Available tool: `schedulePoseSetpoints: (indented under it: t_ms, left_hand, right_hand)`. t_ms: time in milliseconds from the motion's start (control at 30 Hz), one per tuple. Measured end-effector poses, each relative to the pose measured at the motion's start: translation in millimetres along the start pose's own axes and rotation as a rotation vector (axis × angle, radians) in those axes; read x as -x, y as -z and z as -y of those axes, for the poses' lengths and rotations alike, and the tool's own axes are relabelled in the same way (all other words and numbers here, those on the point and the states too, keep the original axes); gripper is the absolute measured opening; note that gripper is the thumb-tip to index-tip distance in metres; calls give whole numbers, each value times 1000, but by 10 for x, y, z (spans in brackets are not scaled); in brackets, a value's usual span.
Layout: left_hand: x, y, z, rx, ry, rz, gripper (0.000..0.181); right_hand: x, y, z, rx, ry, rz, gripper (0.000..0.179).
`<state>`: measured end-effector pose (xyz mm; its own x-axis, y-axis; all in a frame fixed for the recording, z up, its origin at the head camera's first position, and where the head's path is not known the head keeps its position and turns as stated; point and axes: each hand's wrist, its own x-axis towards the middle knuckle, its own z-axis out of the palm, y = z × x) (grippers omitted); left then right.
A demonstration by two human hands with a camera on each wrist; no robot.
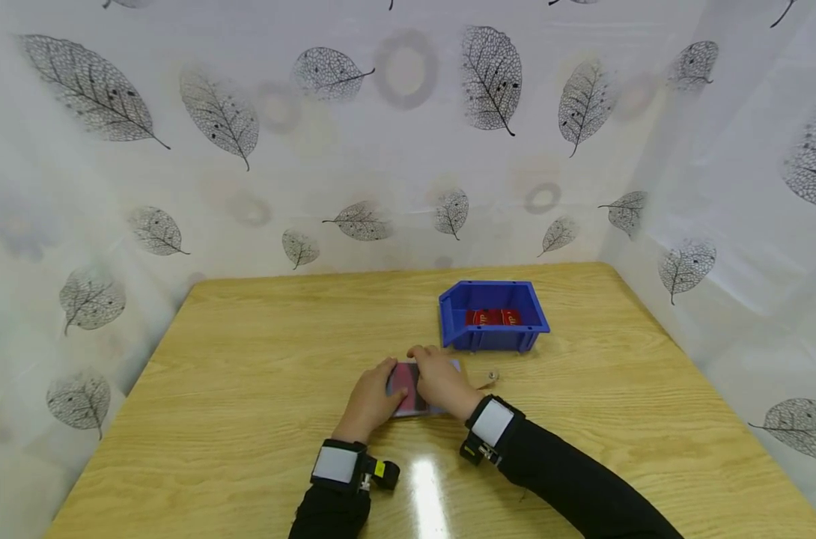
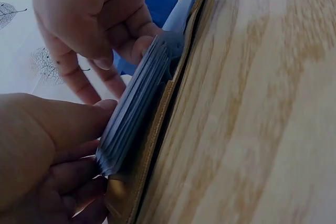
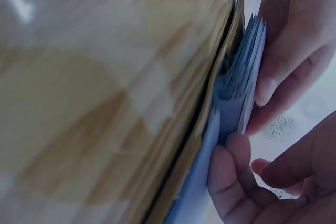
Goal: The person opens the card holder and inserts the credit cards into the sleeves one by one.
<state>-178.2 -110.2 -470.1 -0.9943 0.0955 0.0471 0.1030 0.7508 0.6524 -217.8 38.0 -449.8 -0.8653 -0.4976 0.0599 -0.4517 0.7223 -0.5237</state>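
A card holder [image 1: 408, 388] lies opened on the table, its thick stack of clear plastic sleeves [image 2: 134, 106] fanned at the edge above a brown leather-look cover [image 2: 157, 124]. A pink card shows through the top sleeve in the head view. My left hand [image 1: 370, 402] grips the stack's outer edge, thumb on top and fingers around the side. My right hand [image 1: 443, 382] is bent over the sleeves near the spine, its curled fingertips [image 3: 239, 148] holding the sleeve edge. From the cover's right side sticks out a strap with a metal snap [image 1: 492, 376].
Just behind my right hand stands a blue plastic bin [image 1: 494, 341] with red packets [image 1: 492, 317] inside. The wooden table [image 1: 260, 344] reaches back to a white leaf-patterned curtain [image 1: 394, 150], which also hangs along both sides.
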Motion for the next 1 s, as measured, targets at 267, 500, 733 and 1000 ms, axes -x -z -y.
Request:
schedulePoseSetpoints:
  t_ms: [267,500,733,1000]
  left_hand:
    - [-7,12,-18,11,-16,-1,56]
    - [78,38,78,-1,-17,-49,59]
    - [192,201,148,-41,48,-96,63]
    - [225,397,108,208,216,23,60]
  right_hand:
    - [11,15,-38,-49,7,45,39]
    - [125,250,-276,-27,-10,82,29]
    - [304,477,-497,173,-97,128,13]
    - [394,567,-564,134,-211,220,19]
